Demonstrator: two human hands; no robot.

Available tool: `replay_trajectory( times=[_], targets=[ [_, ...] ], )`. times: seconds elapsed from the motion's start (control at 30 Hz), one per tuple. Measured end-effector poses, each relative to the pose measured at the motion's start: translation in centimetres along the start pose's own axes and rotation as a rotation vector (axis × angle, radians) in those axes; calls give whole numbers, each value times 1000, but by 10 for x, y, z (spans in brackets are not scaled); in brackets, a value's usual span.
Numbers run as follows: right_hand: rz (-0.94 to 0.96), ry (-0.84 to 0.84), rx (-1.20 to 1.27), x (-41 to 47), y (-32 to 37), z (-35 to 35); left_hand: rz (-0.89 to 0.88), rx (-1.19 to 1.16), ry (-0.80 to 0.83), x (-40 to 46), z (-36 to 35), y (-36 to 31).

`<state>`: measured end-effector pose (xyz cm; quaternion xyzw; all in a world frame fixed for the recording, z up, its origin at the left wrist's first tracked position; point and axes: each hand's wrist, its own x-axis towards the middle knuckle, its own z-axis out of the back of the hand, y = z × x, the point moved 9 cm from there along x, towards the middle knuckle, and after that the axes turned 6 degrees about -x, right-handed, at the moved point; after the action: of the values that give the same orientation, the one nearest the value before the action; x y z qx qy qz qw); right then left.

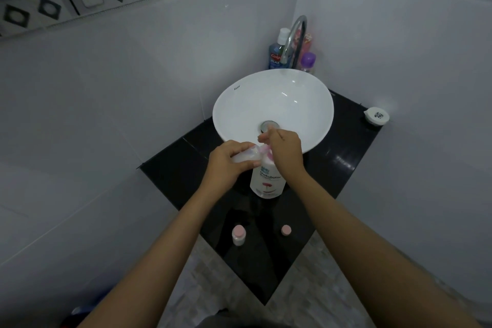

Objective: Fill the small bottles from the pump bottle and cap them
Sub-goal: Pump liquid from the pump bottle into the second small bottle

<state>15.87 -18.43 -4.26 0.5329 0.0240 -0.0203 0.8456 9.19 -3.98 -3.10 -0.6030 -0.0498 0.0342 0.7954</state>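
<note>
A: While the left hand (226, 164) keeps its fingers wrapped round the small clear bottle (246, 156), tipped on its side with the mouth towards the pink spout, how would you do this step well?

B: Keep the mouth right under the nozzle, touching if possible; press slowly, so the thick liquid goes in instead of down the outside; let the pump rise fully between strokes.

A: And the right hand (286, 148)?

B: It lies on top of the pump bottle (267, 181), palm down over the pump head, fingers loosely curled; it seems to be pressing rather than gripping, though the head itself is hidden beneath it.

A: Where does the pump bottle stand?

B: Upright on the black counter (346, 157), just in front of the white basin (271, 109); white, with a printed label.

A: What is in the containers?

B: The held bottle looks clear with something pale inside; how full, I cannot tell; the pump bottle is opaque, so its level is hidden.

A: The others?

B: A small bottle with a pink cap (238, 235) stands near the counter's front, whitish within, so probably already filled; a loose pink cap (286, 230) lies well apart to its right, likely for the bottle in hand.

A: Any risk?

B: A drip on the neck would make the cap slippery; I'd wipe before closing.
</note>
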Motion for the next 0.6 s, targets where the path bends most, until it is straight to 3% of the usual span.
replay_trajectory(
  times=[0.2, 0.6],
  targets=[
    [18, -68, 41, -1, 7, 7, -11, -15, 8, 1, 4, 0],
    [7, -52, 8, -6, -3, -2, -10, 57, 11, 0, -3, 1]
  ],
)
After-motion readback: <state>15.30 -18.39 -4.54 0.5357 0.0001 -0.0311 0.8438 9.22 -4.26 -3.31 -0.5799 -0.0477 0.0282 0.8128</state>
